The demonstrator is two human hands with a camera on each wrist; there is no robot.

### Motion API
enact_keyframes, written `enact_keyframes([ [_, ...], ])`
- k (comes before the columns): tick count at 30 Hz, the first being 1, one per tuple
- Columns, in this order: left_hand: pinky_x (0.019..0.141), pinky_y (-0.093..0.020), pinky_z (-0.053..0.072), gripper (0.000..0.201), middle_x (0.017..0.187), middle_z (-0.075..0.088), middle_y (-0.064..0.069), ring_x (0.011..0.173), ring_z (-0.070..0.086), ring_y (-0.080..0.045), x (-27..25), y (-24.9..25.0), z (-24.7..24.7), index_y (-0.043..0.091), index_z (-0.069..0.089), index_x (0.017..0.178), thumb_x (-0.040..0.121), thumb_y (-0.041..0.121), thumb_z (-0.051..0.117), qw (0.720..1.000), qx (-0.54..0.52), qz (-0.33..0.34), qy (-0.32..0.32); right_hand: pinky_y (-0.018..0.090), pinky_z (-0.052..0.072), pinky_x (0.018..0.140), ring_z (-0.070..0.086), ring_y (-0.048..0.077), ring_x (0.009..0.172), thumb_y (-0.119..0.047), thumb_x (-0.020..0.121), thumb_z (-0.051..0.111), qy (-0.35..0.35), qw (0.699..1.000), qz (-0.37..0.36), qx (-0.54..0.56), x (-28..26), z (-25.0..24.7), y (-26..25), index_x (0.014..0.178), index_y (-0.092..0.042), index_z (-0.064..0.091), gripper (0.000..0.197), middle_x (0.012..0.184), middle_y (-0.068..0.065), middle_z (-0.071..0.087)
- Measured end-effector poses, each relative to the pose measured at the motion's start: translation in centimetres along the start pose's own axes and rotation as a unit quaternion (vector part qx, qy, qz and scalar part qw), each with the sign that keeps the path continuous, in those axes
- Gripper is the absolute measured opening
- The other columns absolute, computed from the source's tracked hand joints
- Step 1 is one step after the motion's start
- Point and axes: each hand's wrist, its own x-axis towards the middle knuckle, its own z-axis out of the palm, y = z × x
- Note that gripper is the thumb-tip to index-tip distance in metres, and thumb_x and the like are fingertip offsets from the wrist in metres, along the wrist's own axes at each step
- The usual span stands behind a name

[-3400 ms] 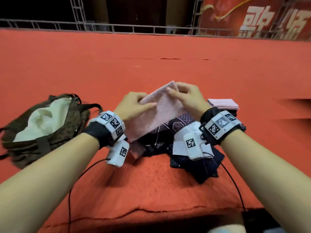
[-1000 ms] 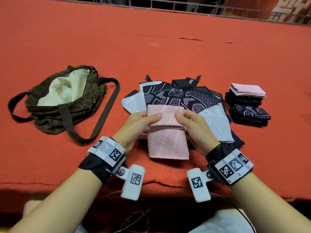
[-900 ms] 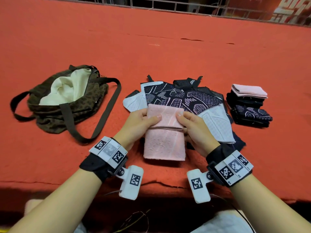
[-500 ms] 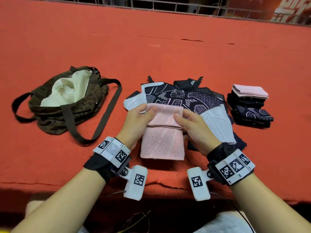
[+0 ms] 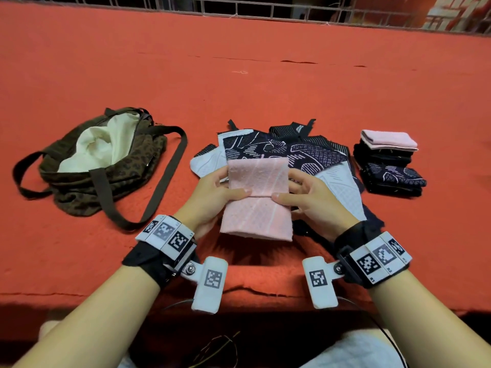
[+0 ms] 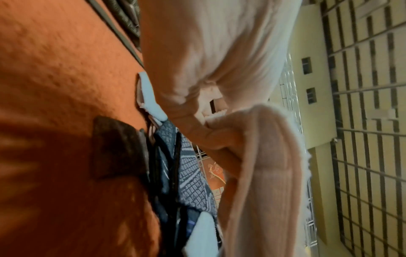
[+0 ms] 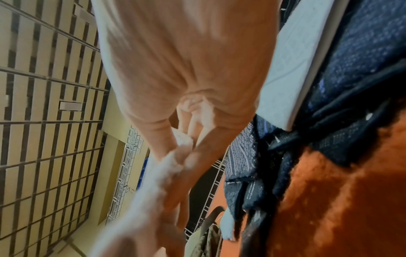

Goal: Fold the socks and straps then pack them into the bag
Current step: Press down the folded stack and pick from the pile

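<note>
Now both hands pinch the pink sock at its fold line, left hand and right hand gripping opposite edges, held just above the unfolded pile. Bag lies well left of the grip, folded stack right. Advice: keep edges aligned, press crease flat before stacking.

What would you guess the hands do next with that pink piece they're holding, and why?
Probably set the pink piece on the folded stack at the right. Both the left hand and the right hand pinch it already doubled over, that stack is topped by a similar pink fold, and the bag lies open but unpacked.
</note>
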Motion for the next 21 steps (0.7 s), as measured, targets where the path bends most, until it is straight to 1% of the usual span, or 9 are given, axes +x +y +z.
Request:
enact_keyframes([
  [3,0.098,-0.045,0.049,0.019,0.109,0.070,-0.018,0.106,0.064,-0.034,-0.1,0.3,0.4,0.009,0.065,0.109,0.101,0.016,0.050,0.993,-0.115,-0.029,-0.008,0.025,0.052,0.057,0.071,0.011,0.080,0.011,0.088,0.064,0.052,0.998,-0.043,0.013,0.1,0.1,-0.2,0.113,-0.016,0.067,0.037,0.097,-0.002,0.077],
  [5,0.101,-0.048,0.046,0.050,0.111,0.070,-0.018,0.110,0.064,-0.037,-0.1,0.6,0.2,0.010,0.066,0.113,0.103,0.048,0.036,0.981,-0.177,-0.078,-0.024,0.020,0.049,0.055,0.068,0.005,0.073,0.009,0.088,0.066,0.092,0.993,-0.075,0.018,0.1,0.0,-0.4,0.103,-0.018,0.072,0.031,0.087,-0.009,0.076],
  [7,0.098,-0.048,0.050,0.074,0.115,0.073,-0.011,0.106,0.070,-0.029,0.3,0.7,-0.1,0.016,0.069,0.122,0.096,0.073,0.029,0.984,-0.126,-0.106,-0.064,0.016,0.048,0.057,0.067,0.003,0.075,0.004,0.089,0.069,0.096,0.991,-0.093,-0.013,0.0,-0.1,-0.6,0.097,-0.018,0.075,0.024,0.086,-0.011,0.075],
  [10,0.077,-0.031,0.050,0.049,0.086,0.071,0.004,0.077,0.066,-0.012,0.1,1.3,0.3,0.019,0.072,0.112,0.097,0.059,0.047,0.990,0.035,-0.098,-0.092,0.018,0.052,0.070,0.071,0.006,0.092,0.004,0.089,0.068,0.086,0.990,-0.078,-0.078,-0.1,-0.2,-0.5,0.102,-0.013,0.079,0.024,0.103,-0.005,0.078],
  [13,0.074,-0.028,0.051,0.017,0.093,0.071,0.000,0.085,0.064,-0.015,0.5,1.0,0.6,0.016,0.071,0.108,0.093,0.023,0.068,0.996,0.034,-0.072,-0.051,0.032,0.052,0.082,0.069,0.020,0.100,0.006,0.090,0.053,0.080,0.996,-0.009,-0.034,0.1,0.0,-0.5,0.103,-0.014,0.078,0.035,0.109,0.004,0.078],
  [15,0.080,-0.031,0.055,0.021,0.099,0.073,-0.006,0.086,0.067,-0.016,0.8,0.8,0.6,0.013,0.070,0.111,0.090,0.008,0.071,0.999,0.000,-0.047,-0.019,0.037,0.051,0.083,0.065,0.025,0.097,-0.002,0.091,0.043,0.077,0.995,0.047,0.044,0.3,0.0,-0.5,0.113,-0.014,0.074,0.040,0.111,0.009,0.076],
  [18,0.083,-0.035,0.056,0.029,0.102,0.073,-0.014,0.087,0.067,-0.021,0.9,0.5,0.6,0.010,0.068,0.116,0.088,0.004,0.074,1.000,0.026,-0.011,-0.003,0.042,0.053,0.083,0.064,0.033,0.089,-0.043,0.098,0.053,0.040,0.992,0.111,0.035,0.2,0.1,-0.2,0.114,-0.014,0.070,0.037,0.102,0.015,0.072],
  [19,0.079,-0.033,0.056,0.032,0.101,0.073,-0.016,0.085,0.068,-0.021,1.0,0.3,0.7,0.009,0.067,0.118,0.088,0.003,0.074,0.999,0.035,0.000,0.005,0.042,0.053,0.081,0.064,0.034,0.086,-0.049,0.096,0.058,0.026,0.992,0.121,0.021,0.1,0.2,-0.1,0.112,-0.012,0.071,0.042,0.097,0.018,0.068],
  [21,0.073,-0.028,0.058,0.035,0.101,0.073,-0.017,0.082,0.069,-0.020,1.1,0.1,0.8,0.008,0.066,0.120,0.087,0.006,0.075,0.999,0.032,0.012,0.031,0.040,0.059,0.073,0.068,0.029,0.083,-0.037,0.097,0.062,0.023,0.992,0.119,0.030,0.0,0.3,-0.1,0.114,-0.008,0.072,0.035,0.098,0.019,0.072],
])
